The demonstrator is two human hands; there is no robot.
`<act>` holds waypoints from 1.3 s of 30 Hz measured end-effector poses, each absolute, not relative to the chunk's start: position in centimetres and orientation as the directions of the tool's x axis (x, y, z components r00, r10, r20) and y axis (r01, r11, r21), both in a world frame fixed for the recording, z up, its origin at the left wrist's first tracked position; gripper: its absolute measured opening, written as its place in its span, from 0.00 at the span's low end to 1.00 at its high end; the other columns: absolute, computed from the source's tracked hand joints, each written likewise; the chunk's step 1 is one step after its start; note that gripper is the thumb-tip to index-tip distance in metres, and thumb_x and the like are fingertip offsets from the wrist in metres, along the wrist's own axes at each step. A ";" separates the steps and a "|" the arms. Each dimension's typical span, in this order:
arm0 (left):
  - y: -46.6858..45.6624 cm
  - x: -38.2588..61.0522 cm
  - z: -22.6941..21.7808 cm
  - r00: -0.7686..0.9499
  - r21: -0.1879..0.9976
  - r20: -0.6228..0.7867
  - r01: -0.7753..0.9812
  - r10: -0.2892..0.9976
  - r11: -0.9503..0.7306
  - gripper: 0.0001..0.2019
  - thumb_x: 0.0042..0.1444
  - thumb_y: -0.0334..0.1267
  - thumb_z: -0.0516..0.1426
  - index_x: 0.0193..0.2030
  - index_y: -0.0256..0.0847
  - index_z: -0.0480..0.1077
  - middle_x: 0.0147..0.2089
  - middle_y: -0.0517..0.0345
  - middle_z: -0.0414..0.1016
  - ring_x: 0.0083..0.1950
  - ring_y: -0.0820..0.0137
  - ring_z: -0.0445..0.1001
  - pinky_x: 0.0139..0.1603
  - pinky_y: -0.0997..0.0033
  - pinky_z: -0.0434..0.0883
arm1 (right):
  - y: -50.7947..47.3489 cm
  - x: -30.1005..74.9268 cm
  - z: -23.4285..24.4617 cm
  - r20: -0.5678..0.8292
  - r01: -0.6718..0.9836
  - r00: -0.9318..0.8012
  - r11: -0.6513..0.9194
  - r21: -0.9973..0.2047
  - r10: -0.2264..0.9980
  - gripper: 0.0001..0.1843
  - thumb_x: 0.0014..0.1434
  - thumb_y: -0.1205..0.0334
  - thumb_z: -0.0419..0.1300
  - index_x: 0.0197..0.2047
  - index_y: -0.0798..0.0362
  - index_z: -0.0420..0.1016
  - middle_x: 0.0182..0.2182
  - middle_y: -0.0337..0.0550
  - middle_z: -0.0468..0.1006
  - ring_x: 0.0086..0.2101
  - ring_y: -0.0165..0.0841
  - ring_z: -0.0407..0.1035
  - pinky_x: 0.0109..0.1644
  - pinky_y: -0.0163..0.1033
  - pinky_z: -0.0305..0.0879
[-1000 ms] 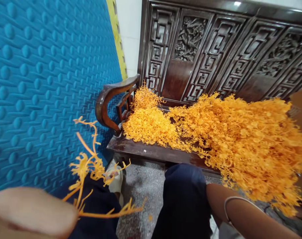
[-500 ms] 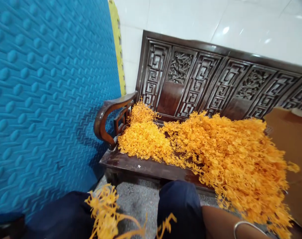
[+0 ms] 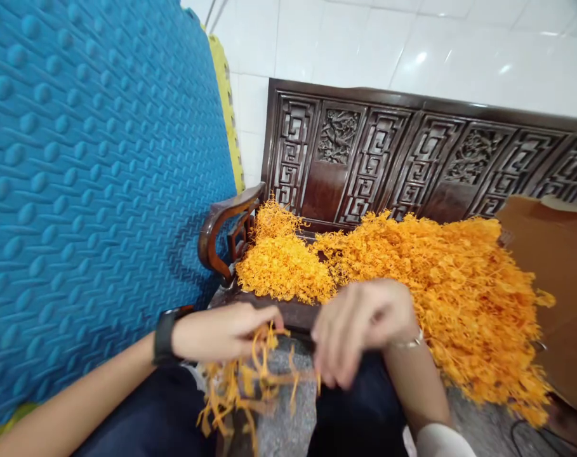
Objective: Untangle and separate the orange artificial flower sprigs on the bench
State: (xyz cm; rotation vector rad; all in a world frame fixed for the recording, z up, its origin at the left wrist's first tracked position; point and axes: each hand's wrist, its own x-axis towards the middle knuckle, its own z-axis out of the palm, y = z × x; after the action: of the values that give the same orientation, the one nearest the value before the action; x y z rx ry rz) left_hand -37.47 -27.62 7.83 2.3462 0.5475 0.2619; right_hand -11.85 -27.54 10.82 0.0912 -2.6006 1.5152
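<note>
My left hand (image 3: 221,330), with a dark band on its wrist, is closed around a cluster of orange branching strands (image 3: 231,397) that hangs over the gap between my knees. Some strands are smeared by motion. To its right, my right hand (image 3: 359,324) has its fingers together and pointing down, also blurred. A thin orange strand stretches from the cluster to its fingertips, which seem to pinch the end. Behind the hands, a smaller heap of the same orange pieces (image 3: 285,270) lies on the bench seat. A much larger heap (image 3: 459,298) spreads to the right.
The dark wooden bench has a carved backrest (image 3: 338,136) and a curved armrest (image 3: 214,231). A blue textured foam mat (image 3: 79,190) with a yellow edge fills the left side. A brown cardboard box (image 3: 550,254) stands at the right, with a black cable (image 3: 530,428) below it.
Both hands have come into view above my knees; before, only the right forearm showed. The orange cluster now appears in the left hand, with a strand stretched toward the right. The view has shifted slightly.
</note>
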 end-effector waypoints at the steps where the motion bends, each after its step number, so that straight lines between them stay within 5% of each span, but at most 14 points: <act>1: -27.2 -37.0 7.6 0.884 0.677 -0.015 0.353 0.468 -0.645 0.06 0.55 0.34 0.54 0.39 0.37 0.68 0.25 0.63 0.70 0.25 0.74 0.66 0.26 0.77 0.62 | -26.3 -11.9 10.6 0.088 -0.028 -0.992 0.526 -0.850 0.090 0.16 0.62 0.58 0.52 0.42 0.53 0.80 0.44 0.50 0.79 0.47 0.34 0.73 0.54 0.39 0.66; 5: -26.0 -35.5 8.0 0.865 0.682 -0.132 0.433 0.483 -0.589 0.05 0.54 0.33 0.52 0.37 0.36 0.66 0.23 0.64 0.66 0.23 0.75 0.63 0.26 0.77 0.58 | -21.2 -11.9 8.9 -0.047 0.357 -0.848 0.503 -0.787 0.528 0.14 0.60 0.65 0.53 0.44 0.56 0.78 0.43 0.47 0.80 0.44 0.30 0.74 0.53 0.37 0.67; 11: -24.7 -34.1 7.9 0.789 0.362 -0.027 0.580 0.614 -0.730 0.04 0.48 0.28 0.53 0.32 0.37 0.66 0.21 0.64 0.61 0.24 0.73 0.60 0.26 0.74 0.52 | -18.1 -13.0 7.6 -0.183 0.588 -0.699 0.410 -0.698 0.691 0.15 0.54 0.75 0.52 0.37 0.59 0.80 0.34 0.44 0.82 0.36 0.28 0.76 0.46 0.35 0.70; 16: -23.2 -34.0 5.4 0.703 0.597 0.020 0.562 0.711 -0.572 0.02 0.50 0.33 0.53 0.32 0.39 0.63 0.21 0.64 0.67 0.19 0.74 0.64 0.24 0.74 0.58 | -19.5 -14.2 7.3 -0.061 0.758 -0.543 0.457 -0.466 0.838 0.17 0.50 0.78 0.51 0.34 0.57 0.80 0.29 0.42 0.81 0.31 0.29 0.73 0.38 0.34 0.67; 21: -22.6 -34.7 5.2 0.567 0.912 -0.085 0.376 0.820 -0.165 0.06 0.52 0.36 0.52 0.36 0.41 0.57 0.22 0.62 0.73 0.10 0.75 0.63 0.13 0.77 0.56 | -21.7 -14.1 6.7 0.179 0.652 -0.242 0.296 -0.698 0.954 0.15 0.52 0.75 0.50 0.35 0.58 0.77 0.30 0.45 0.79 0.30 0.30 0.72 0.37 0.36 0.66; 26: -22.1 -35.1 6.7 0.459 0.966 0.040 0.210 0.887 -0.153 0.07 0.50 0.32 0.55 0.34 0.40 0.58 0.20 0.63 0.72 0.11 0.73 0.67 0.12 0.79 0.59 | -22.8 -14.0 8.0 0.151 0.225 -0.031 0.154 -0.962 0.988 0.08 0.56 0.65 0.53 0.36 0.57 0.71 0.29 0.42 0.76 0.26 0.27 0.71 0.31 0.34 0.65; 29: -21.9 -35.1 6.8 0.373 0.942 0.135 0.239 0.918 -0.236 0.08 0.50 0.31 0.56 0.34 0.40 0.59 0.21 0.65 0.71 0.11 0.75 0.67 0.12 0.79 0.59 | -23.2 -14.7 8.9 0.133 0.062 -0.011 0.134 -0.989 0.991 0.14 0.56 0.54 0.57 0.39 0.56 0.70 0.34 0.45 0.77 0.29 0.28 0.72 0.32 0.34 0.66; 33: -21.8 -34.9 6.5 0.306 0.887 0.267 0.294 0.914 -0.357 0.07 0.49 0.30 0.57 0.33 0.40 0.60 0.24 0.66 0.71 0.12 0.77 0.67 0.13 0.79 0.59 | -23.0 -15.9 8.6 0.113 0.152 -0.188 0.143 -0.978 0.976 0.20 0.47 0.54 0.65 0.41 0.56 0.70 0.39 0.47 0.76 0.36 0.31 0.72 0.40 0.38 0.69; 39: -21.3 -34.2 7.1 0.327 0.991 0.130 -0.030 0.936 -0.128 0.07 0.53 0.37 0.56 0.34 0.37 0.62 0.25 0.61 0.74 0.17 0.73 0.73 0.20 0.76 0.66 | -21.7 -15.7 6.7 0.271 0.237 -0.273 0.338 -0.911 0.923 0.32 0.41 0.57 0.70 0.49 0.53 0.66 0.44 0.49 0.74 0.45 0.36 0.69 0.53 0.46 0.65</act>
State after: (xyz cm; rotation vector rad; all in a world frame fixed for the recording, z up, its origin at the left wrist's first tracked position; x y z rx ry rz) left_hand -34.17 -21.27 7.12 1.4373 0.8863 1.0522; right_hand -15.66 -21.74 6.68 -1.0419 -1.7265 0.9839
